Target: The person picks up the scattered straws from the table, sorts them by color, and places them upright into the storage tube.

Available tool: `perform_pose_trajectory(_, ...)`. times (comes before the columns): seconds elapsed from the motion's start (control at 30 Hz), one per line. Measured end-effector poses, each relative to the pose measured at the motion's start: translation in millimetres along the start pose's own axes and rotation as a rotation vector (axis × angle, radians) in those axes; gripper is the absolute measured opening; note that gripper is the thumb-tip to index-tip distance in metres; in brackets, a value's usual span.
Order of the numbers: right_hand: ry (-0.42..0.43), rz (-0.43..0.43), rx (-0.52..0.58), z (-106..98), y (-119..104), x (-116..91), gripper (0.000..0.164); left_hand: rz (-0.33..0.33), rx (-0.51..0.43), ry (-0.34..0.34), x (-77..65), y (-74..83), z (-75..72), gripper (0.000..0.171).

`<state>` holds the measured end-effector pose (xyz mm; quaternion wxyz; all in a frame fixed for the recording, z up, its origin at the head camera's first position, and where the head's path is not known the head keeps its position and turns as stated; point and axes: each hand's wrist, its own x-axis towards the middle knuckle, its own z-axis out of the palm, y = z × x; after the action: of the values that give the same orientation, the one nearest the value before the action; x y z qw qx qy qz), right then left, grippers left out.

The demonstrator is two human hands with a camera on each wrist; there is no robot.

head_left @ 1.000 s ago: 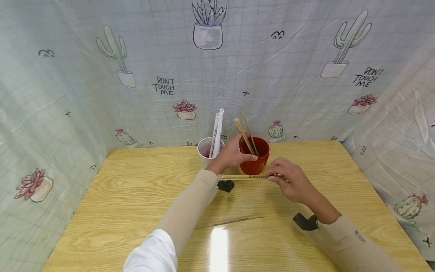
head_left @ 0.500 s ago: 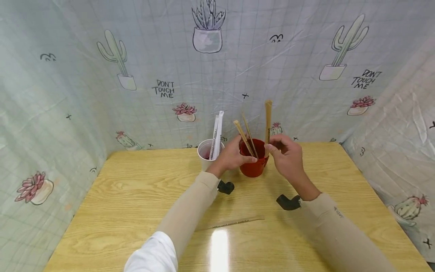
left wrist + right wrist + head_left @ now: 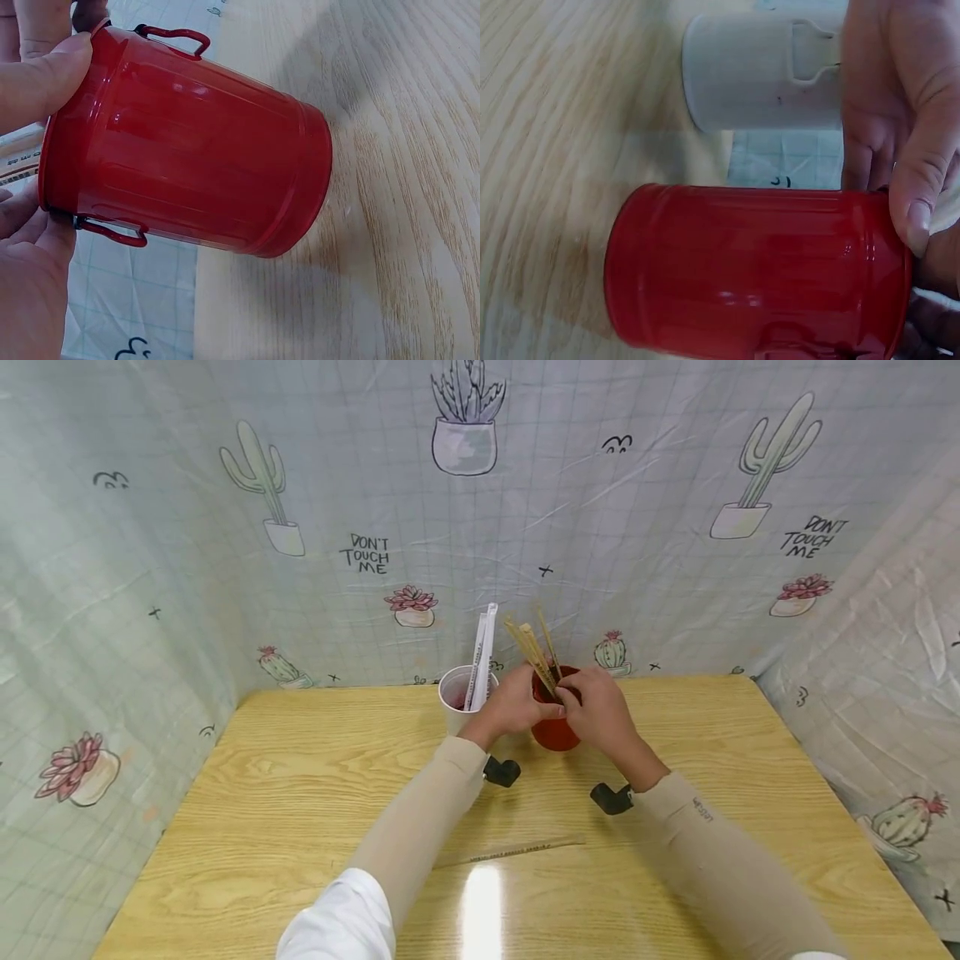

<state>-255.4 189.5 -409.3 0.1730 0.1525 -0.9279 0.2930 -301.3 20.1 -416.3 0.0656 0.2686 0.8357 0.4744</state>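
In the head view my left hand [image 3: 513, 700] grips the rim of a small red metal bucket [image 3: 557, 735], thumb on its near side. The bucket stands upright on the table. My right hand [image 3: 600, 710] is over the bucket's mouth and pinches the lower part of a slim brown paper-wrapped stick. Several such brown sticks [image 3: 534, 650] lean to the left inside the bucket. What the paper covers cannot be seen. The left wrist view shows the bucket's wall [image 3: 195, 142] with two wire handles, and the right wrist view shows my left thumb [image 3: 921, 214] on its rim.
Left of the red bucket stands a white bucket [image 3: 457, 722] with white paper-wrapped sticks [image 3: 480, 656] in it. One more brown wrapped stick [image 3: 517, 852] lies on the wooden table [image 3: 315, 777] near the front. A printed curtain [image 3: 315, 610] hangs behind the table.
My right hand has brought a brown stick from lying level before the bucket, through upright at its right rim, to inside it, leaning left. My left hand keeps its hold on the rim.
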Motion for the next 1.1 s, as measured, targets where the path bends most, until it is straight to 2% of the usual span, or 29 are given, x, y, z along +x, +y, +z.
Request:
perform_pose_trajectory(0.07, 0.01, -0.005, -0.041, -0.6, 0.7, -2.5, 0.021, -0.001, 0.008, -0.004, -0.1, 0.5, -0.7, 0.07)
perform_pose_trajectory(0.17, 0.068, -0.04, -0.04, -3.0, 1.8, -10.9, 0.018, -0.005, -0.006, -0.008, 0.1, 0.6, -1.1, 0.074)
perform_pose_trajectory(0.33, 0.174, -0.117, 0.041, -5.3, 1.0, -31.5, 0.007, 0.008, -0.034, -0.009, 1.2, 1.1, -2.3, 0.077)
perform_pose_trajectory(0.43, 0.171, -0.121, 0.111, -3.2, -1.3, -47.9, 0.005, 0.008, -0.039, -0.011, 1.6, 1.0, -2.3, 0.079)
perform_pose_trajectory(0.53, 0.092, -0.073, 0.182, -0.2, -4.6, -64.7, 0.008, -0.006, -0.042, -0.009, 1.3, 0.8, -1.7, 0.08)
perform_pose_trajectory(0.67, -0.059, -0.002, 0.248, 4.3, -7.4, -84.2, 0.011, -0.029, -0.044, -0.006, 1.2, 1.3, -1.1, 0.086)
perform_pose_trajectory(0.87, -0.251, -0.007, 0.351, 13.1, -9.0, -110.4, 0.011, -0.048, -0.037, -0.006, -0.7, 2.2, -1.8, 0.092)
perform_pose_trajectory(1.1, -0.366, 0.043, 0.474, 20.2, -5.7, -126.0, 0.009, -0.037, -0.046, -0.014, 0.1, 2.0, -2.4, 0.092)
